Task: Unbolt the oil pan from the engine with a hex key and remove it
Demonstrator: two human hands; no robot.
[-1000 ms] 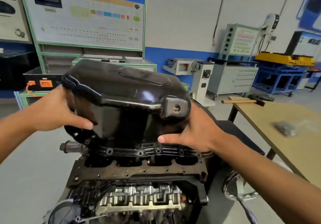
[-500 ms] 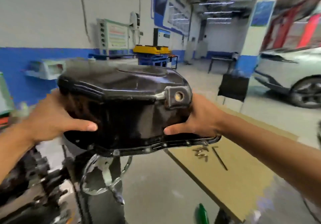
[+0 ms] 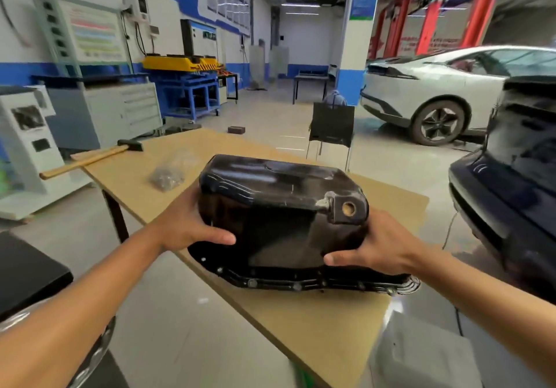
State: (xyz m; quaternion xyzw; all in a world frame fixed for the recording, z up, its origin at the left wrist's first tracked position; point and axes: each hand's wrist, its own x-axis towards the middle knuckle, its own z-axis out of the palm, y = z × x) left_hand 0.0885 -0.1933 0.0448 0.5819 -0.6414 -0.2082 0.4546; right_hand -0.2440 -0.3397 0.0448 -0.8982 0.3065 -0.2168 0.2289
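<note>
Over the desk (image 3: 316,324), left hand (image 3: 186,225) and right hand (image 3: 382,243) clasp the oil pan (image 3: 279,204); best lowered flat, flange down.

Both forearms are bare up to the frame's edge, with no sleeves, gloves, watch or rings on the left hand (image 3: 192,225) or right hand (image 3: 382,246).

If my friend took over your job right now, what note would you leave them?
Left hand and right hand both grip the oil pan, one on each side.
The pan is upside down, flange at the wooden table; I cannot tell whether it is resting there.
Done: the pan is off; the engine is out of view.
Left: let go of it on the table.
</note>
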